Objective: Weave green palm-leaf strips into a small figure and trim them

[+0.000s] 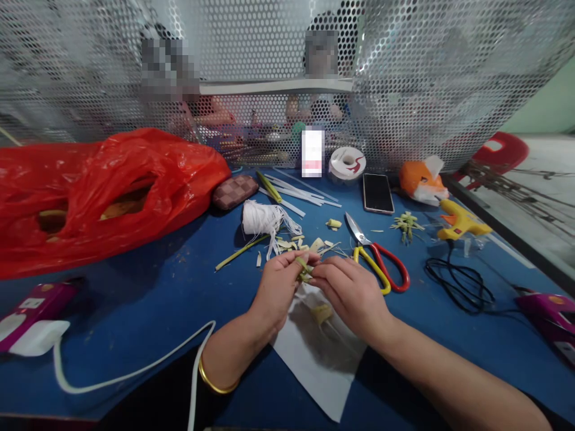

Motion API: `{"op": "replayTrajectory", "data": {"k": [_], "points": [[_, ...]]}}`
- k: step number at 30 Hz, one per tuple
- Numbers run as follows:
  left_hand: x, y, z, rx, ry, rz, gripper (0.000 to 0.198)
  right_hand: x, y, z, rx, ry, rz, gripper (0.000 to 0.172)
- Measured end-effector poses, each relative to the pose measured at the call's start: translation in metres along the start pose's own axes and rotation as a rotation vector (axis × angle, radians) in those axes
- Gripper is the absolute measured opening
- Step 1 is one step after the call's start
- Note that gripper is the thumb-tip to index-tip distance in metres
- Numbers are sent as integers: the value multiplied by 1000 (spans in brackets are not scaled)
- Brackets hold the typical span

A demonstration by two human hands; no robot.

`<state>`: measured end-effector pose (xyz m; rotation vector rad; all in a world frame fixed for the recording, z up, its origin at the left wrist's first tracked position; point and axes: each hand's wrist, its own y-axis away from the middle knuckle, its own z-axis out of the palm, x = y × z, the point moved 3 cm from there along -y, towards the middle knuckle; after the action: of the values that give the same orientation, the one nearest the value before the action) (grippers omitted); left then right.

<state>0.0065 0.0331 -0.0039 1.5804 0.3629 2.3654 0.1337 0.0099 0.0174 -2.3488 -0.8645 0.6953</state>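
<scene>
Partly, our left hand (279, 287) and right hand (354, 290) hide the green piece (302, 264) they pinch; we cannot trace its ends; the red bag (179, 173) is cut off.

Two hands (353, 291) pinch a small green plant piece (306, 276) above white paper (324, 383), near red-and-yellow scissors (365, 240).

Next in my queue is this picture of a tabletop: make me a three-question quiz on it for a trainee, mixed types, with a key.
1. Which thing do the left hand and right hand hold between them?
A) a phone
B) a small green piece
C) a white spool

2. True or false: the yellow glue gun lies to the right of the scissors.

3. Fill in: one handle of the scissors is yellow; the other is ____.

Key: 1. B; 2. True; 3. red
</scene>
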Motion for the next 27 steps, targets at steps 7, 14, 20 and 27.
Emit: {"op": "replayTrajectory", "data": {"k": [7, 14, 20, 27], "points": [[-4, 0, -1, 11, -31, -15, 17, -5, 1, 3, 8, 16, -24, 17], [-1, 1, 0, 0, 21, 15, 15, 5, 7, 2, 25, -362, 296, 15], [-3, -3, -3, -42, 26, -21, 19, 6, 13, 11, -2, -584, 597, 17], [-6, -8, -5, -63, -106, 16, 24, 14, 10, 21, -4, -954, 787, 19]]}}
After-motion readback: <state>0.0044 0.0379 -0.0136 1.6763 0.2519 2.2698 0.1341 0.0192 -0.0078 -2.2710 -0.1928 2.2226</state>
